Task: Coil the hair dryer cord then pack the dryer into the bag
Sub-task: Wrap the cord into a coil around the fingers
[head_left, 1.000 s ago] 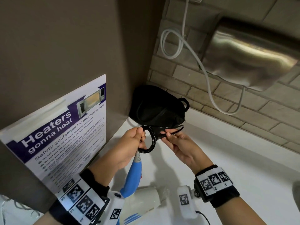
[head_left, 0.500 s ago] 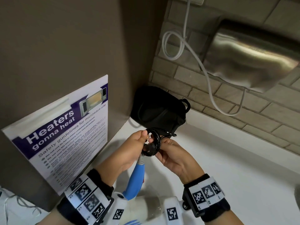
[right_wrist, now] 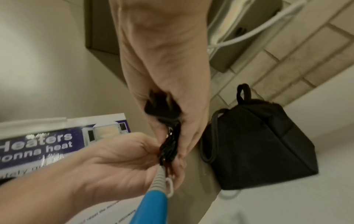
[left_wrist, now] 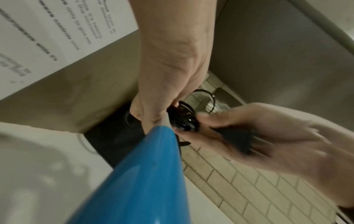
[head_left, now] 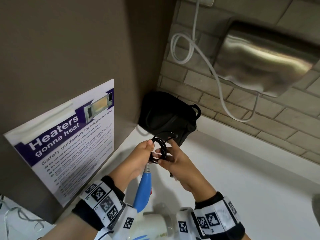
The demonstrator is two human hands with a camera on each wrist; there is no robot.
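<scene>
— Where was the cord?

— The black cord was wound into a small coil at the end of the hair dryer's blue handle, held up above the white counter. The dryer's white body hung low between the wrists.

— And the hands?

— Close together on the coil. The left hand pinched the loops by the grey strain relief. The right hand curled round the other side, with the black plug tucked in its palm.

— The bag?

— The black bag stood just behind the hands, in the corner against the brown panel and the brick wall.

— Anything else?

— A microwave safety poster on the panel, a steel hand dryer on the bricks, with its white cable looping down.
</scene>
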